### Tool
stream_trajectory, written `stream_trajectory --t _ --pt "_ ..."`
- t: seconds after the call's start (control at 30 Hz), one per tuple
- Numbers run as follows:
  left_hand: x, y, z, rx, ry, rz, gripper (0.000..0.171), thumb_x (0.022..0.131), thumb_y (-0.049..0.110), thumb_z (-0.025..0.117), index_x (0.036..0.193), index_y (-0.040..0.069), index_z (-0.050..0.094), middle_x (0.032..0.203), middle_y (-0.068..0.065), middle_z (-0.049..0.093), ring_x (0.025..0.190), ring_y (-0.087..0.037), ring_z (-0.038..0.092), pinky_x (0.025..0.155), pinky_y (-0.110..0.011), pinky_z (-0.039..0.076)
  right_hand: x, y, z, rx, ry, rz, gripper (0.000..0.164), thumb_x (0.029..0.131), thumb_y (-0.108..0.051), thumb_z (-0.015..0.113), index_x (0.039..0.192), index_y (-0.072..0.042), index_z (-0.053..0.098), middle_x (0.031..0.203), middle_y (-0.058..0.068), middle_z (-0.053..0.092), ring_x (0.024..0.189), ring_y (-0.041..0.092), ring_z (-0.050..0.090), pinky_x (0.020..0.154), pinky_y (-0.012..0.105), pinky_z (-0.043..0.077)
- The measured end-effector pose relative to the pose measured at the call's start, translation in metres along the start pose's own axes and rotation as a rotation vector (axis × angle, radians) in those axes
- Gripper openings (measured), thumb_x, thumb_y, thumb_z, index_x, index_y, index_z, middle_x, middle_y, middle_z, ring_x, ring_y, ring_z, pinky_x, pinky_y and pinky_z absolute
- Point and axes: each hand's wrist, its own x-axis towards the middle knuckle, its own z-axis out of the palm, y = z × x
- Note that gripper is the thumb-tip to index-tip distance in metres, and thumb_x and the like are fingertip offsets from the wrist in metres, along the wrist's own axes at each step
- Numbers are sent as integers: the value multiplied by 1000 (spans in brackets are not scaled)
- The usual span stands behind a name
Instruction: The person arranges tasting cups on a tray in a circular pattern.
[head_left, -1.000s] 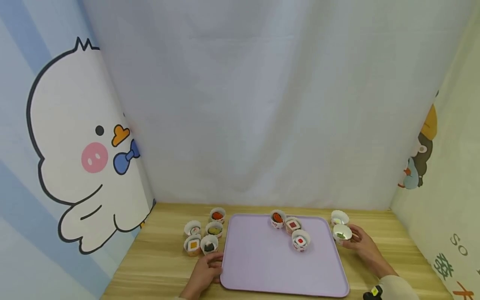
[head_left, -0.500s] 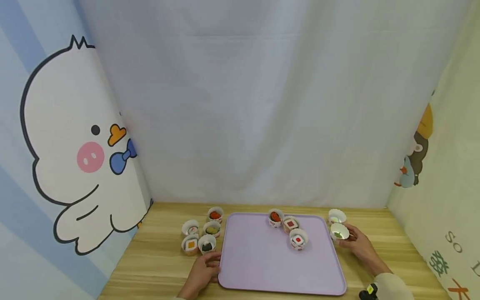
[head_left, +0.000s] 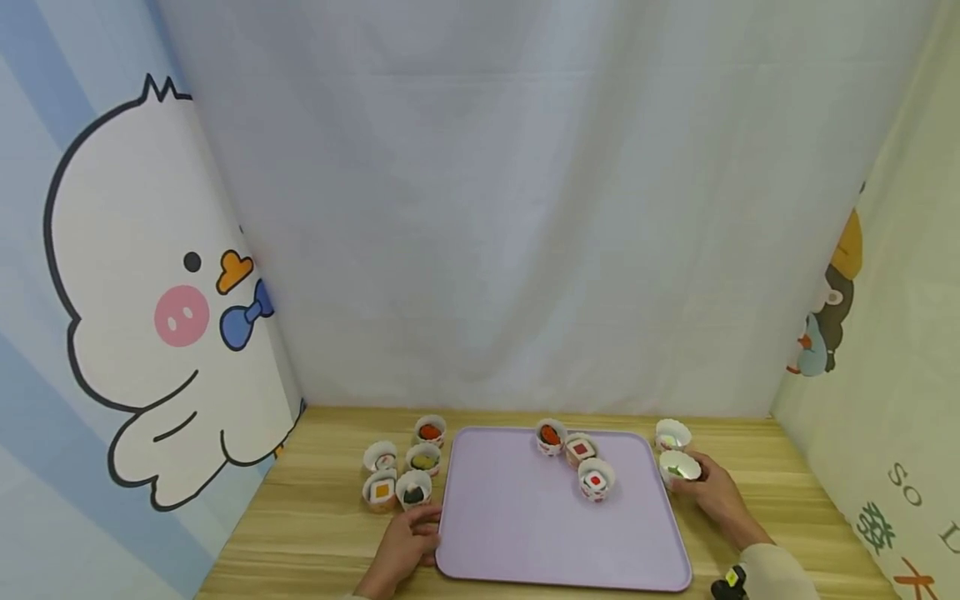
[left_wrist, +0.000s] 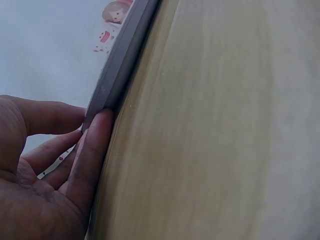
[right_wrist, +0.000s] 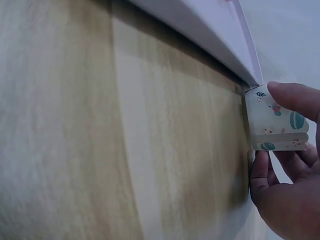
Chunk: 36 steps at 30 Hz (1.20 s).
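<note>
In the head view my left hand [head_left: 403, 546] lies at the left edge of a lilac tray [head_left: 540, 537]. The left wrist view shows its thumb and fingers pinching the tray's rim [left_wrist: 127, 55]. My right hand [head_left: 717, 497] grips a white paper cupcake cup [head_left: 681, 459] just past the tray's right edge. A small green item sits deep in it, partly hidden. In the right wrist view, thumb and fingers hold the printed cup [right_wrist: 275, 120] close to the tray's side, near the tabletop. Directly behind it stands another paper cup [head_left: 672, 433].
Three filled cups sit on the tray's upper right: one with a red-orange piece [head_left: 550, 436], a red-centred square one [head_left: 580, 449] and a red-and-white one [head_left: 596, 481]. Several more cups [head_left: 415, 489] cluster left of the tray. A curtain [head_left: 480, 250] backs the table.
My right hand's fingers have shifted slightly forward around the cup, and that cup has moved only a little. My left hand stays at the tray edge. The head view has shifted slightly.
</note>
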Motion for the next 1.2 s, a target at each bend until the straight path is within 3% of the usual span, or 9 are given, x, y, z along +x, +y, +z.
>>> stream_trajectory --t 0.37,0.57,0.63,0.77,0.87,1.03,1.2 --pt "2 -3 -1 15 10 0 50 82 -5 63 131 -9 54 122 -27 62 89 -14 62 59 -35 59 -9 -9 -12 -25 10 66 73 85 -26 74 142 5 40 140 31 48 125 37 48 88 25 43" --pt "1 -3 0 -8 0 12 51 80 -3 64 130 -8 56 120 -24 63 89 -14 63 59 -34 59 -15 -19 -27 -63 21 64 74 88 -29 72 143 6 37 142 34 44 128 44 45 102 48 43" --pt "1 -3 0 -19 1 21 51 79 -3 65 129 -8 57 117 -21 65 87 -13 63 59 -34 59 -17 -23 -31 -80 27 54 75 88 -28 72 143 6 36 142 36 42 128 46 45 103 51 41" --pt "1 -4 0 -30 -11 50 49 79 -2 65 128 -7 58 114 -18 66 85 -10 62 58 -34 59 -21 -29 -39 -106 36 44 76 87 -29 72 144 5 36 142 36 43 127 48 46 91 36 48" --pt "1 -5 1 -28 -20 33 50 80 -2 65 129 -8 57 118 -20 65 87 -11 62 59 -34 59 -26 -32 -45 -84 24 40 77 89 -32 72 145 4 34 143 35 43 128 47 47 83 26 50" --pt "3 -6 -1 -12 -1 1 50 81 -6 64 130 -9 55 121 -26 62 88 -14 63 58 -35 59 -32 -41 -51 -47 -3 19 78 90 -33 70 147 4 31 144 35 41 129 49 47 83 28 54" --pt "5 -5 0 -2 2 0 50 81 -6 64 130 -9 55 121 -27 62 88 -15 63 59 -36 59 -39 -50 -58 -55 14 -4 78 90 -32 70 147 4 31 142 35 43 122 46 53 74 17 51"
